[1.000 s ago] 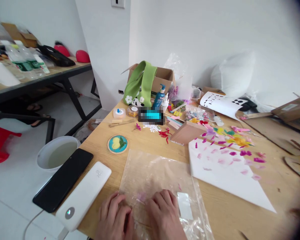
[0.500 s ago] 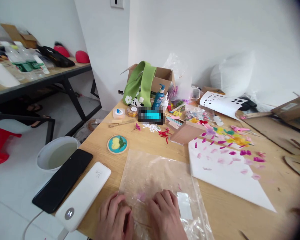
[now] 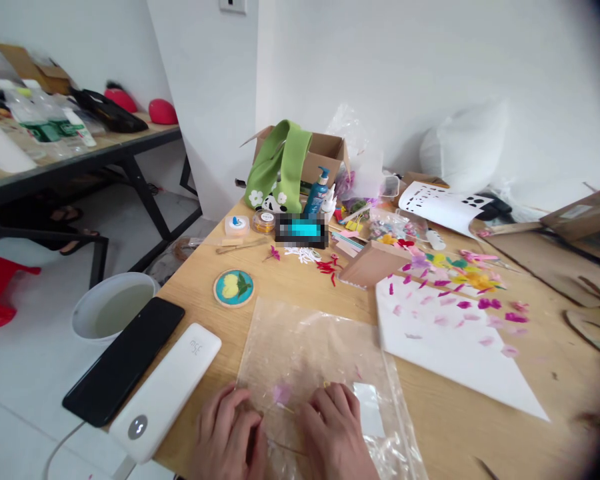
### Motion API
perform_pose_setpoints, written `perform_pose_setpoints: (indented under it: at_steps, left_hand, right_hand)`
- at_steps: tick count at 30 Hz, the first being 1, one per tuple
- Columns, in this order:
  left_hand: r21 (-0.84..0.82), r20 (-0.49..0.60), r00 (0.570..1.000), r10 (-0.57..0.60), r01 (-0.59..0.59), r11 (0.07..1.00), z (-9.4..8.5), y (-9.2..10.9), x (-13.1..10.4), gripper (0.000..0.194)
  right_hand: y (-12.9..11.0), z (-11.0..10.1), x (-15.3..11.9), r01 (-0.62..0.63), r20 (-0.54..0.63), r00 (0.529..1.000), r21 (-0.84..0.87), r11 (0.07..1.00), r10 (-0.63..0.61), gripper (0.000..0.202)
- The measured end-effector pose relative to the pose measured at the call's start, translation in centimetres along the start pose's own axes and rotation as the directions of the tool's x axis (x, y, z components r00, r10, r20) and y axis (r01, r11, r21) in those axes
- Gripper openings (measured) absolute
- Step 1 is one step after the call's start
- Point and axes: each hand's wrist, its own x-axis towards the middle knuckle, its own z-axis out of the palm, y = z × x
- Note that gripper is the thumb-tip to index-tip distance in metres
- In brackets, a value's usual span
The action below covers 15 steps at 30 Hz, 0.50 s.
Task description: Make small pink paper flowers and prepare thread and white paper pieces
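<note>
At the bottom centre, my left hand (image 3: 231, 433) rests at the left edge of a clear plastic bag (image 3: 320, 340), its fingers curled. My right hand (image 3: 334, 430) lies on the bag with bent fingers, beside a white label (image 3: 369, 409). Between the hands are a small purple piece (image 3: 281, 393) and a thin wire-like strand. What the fingertips hold, if anything, is too small or hidden to make out. Right of the bag, pink and magenta petals lie on a white sheet (image 3: 445, 353).
Left of the bag are a black phone (image 3: 125, 360), a white power bank (image 3: 167, 390) and a round embroidered piece (image 3: 233, 288). Farther back stand a green bag (image 3: 280, 167), a blue pump bottle (image 3: 317, 193) and a tilted wooden block (image 3: 373, 265). A bucket (image 3: 113, 307) is beyond the left edge.
My right hand has shifted very slightly right and down, and a tiny yellow loop now shows by its fingertips. The strand between the hands is easier to see. My left hand is nearly still.
</note>
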Motion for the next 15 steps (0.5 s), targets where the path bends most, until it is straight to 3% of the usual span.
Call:
perform_pose_setpoints:
  at_steps: [8, 15]
  left_hand:
    - [0.012, 0.004, 1.000, 0.019, -0.019, 1.000, -0.11, 0.00, 0.17, 0.012]
    - [0.021, 0.005, 1.000, 0.030, -0.030, 0.999, 0.10, -0.25, -0.05, 0.012]
  right_hand:
    - [0.66, -0.81, -0.53, -0.022, 0.045, 0.999, 0.006, 1.000, 0.021, 0.016]
    - [0.58, -0.63, -0.21, -0.006, 0.001, 1.000, 0.005, 1.000, 0.006, 0.019]
